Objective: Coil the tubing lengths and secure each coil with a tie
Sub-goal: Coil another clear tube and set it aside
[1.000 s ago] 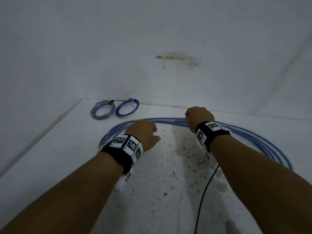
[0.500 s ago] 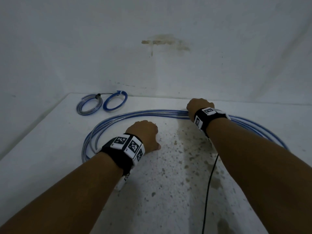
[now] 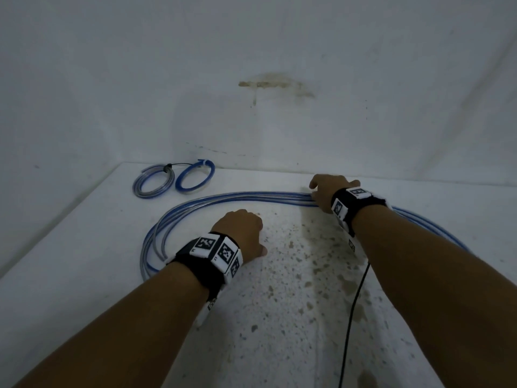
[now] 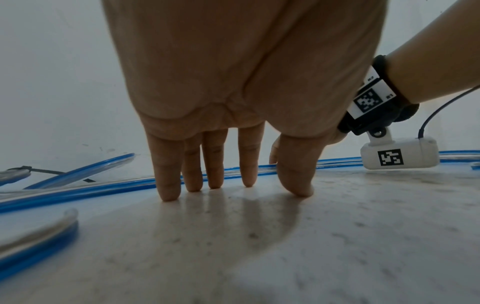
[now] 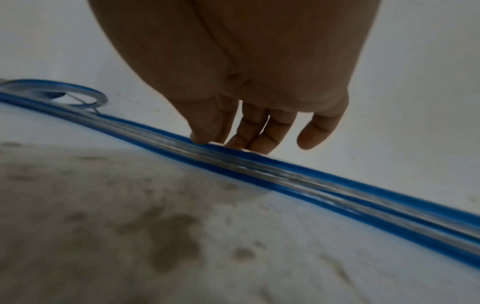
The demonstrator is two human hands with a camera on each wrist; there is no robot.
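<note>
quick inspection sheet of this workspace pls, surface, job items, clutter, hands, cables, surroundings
surface: white tabletop, brown speckled stains in the middle.
job's things: large loose loop of blue and clear tubing, no tie seen on it; two small coils at the far left corner, one with a black tie, the other bound with what looks like a white tie.
clutter: nothing seen.
grippers: left hand with straight fingers touching the tabletop inside the loop, holding nothing; right hand with fingertips on the tubing strands.
cables: thin black cable running from the right wrist.
surroundings: white wall with a brownish stain.
</note>
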